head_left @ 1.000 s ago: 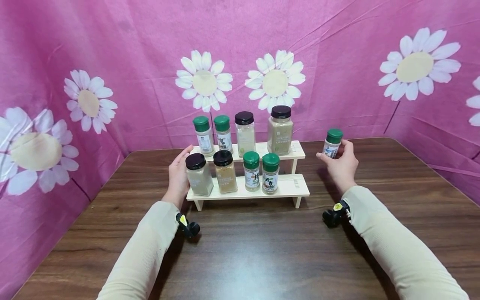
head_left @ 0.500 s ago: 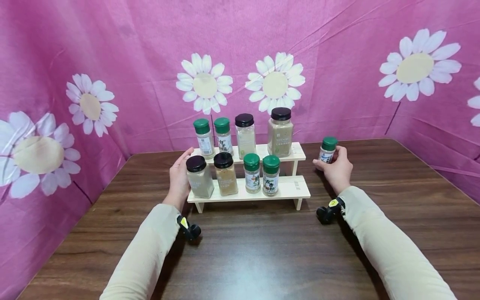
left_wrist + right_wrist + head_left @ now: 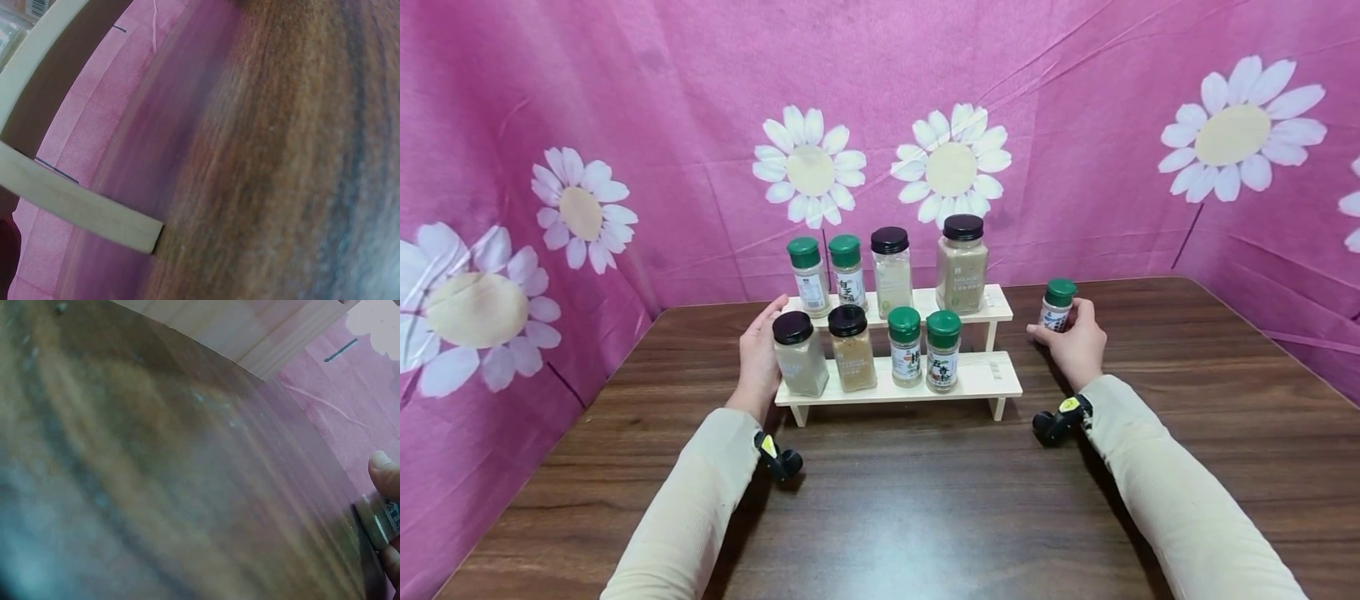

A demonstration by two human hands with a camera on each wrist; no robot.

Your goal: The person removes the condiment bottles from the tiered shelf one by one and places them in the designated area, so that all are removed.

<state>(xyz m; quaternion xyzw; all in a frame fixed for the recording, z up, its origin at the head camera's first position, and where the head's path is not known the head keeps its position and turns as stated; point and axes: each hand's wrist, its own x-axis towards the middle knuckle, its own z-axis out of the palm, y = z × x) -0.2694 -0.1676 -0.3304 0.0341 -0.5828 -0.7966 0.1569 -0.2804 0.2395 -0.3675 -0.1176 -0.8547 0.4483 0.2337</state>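
My right hand (image 3: 1078, 343) grips a small green-capped spice jar (image 3: 1054, 317) to the right of the rack. In the right wrist view, that jar's clear base (image 3: 375, 519) is at or just above the tabletop; contact is hard to tell. At the left end of the two-tier pale wooden rack (image 3: 977, 383), my left hand (image 3: 758, 362) rests with fairly straight fingers, partly hidden behind a black-capped jar (image 3: 802, 364). The lower tier also bears another black-capped jar (image 3: 853, 360) and two green-capped jars. Above stand two green-capped and two black-capped jars, with a gap before the tall one (image 3: 962, 271).
The dark wood table (image 3: 880, 500) extends around the rack on all sides. Behind it hangs a pink cloth (image 3: 700, 108) printed with white daisies. A rack leg (image 3: 81, 203) crosses the left wrist view.
My right hand has moved the green-capped spice jar down and slightly left, then almost stopped. My left hand stays at the rack's end, and the jars on the rack keep their places.
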